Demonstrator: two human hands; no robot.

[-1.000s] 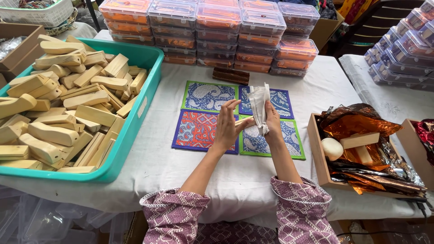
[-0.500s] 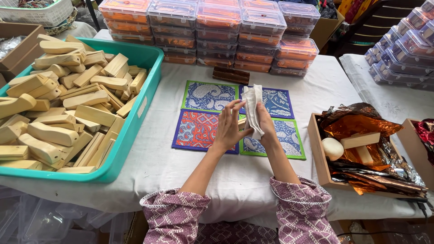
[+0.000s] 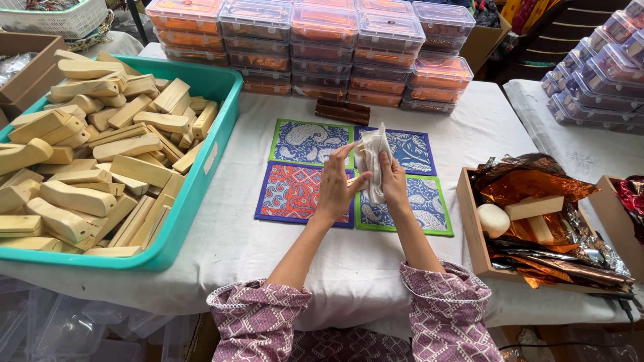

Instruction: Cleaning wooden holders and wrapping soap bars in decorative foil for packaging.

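White crinkled wrapper (image 3: 376,164): upright, frame centre, above patterned mats (image 3: 305,194). Right hand (image 3: 392,181) grips wrapper from behind. Left hand (image 3: 335,184) fingers spread, pinching pale wooden piece (image 3: 353,179) against wrapper.

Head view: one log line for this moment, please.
left hand: touching wooden piece | right hand: holding white wrapper | under: patterned mats

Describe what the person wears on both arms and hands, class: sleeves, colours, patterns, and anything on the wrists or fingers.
Both arms wear loose short sleeves, the left sleeve and right sleeve, in purple-pink fabric printed with a white lattice pattern and trimmed with a patterned border at the hem. The forearms are bare below them. The left hand and right hand wear no gloves; no watch or bracelet shows.
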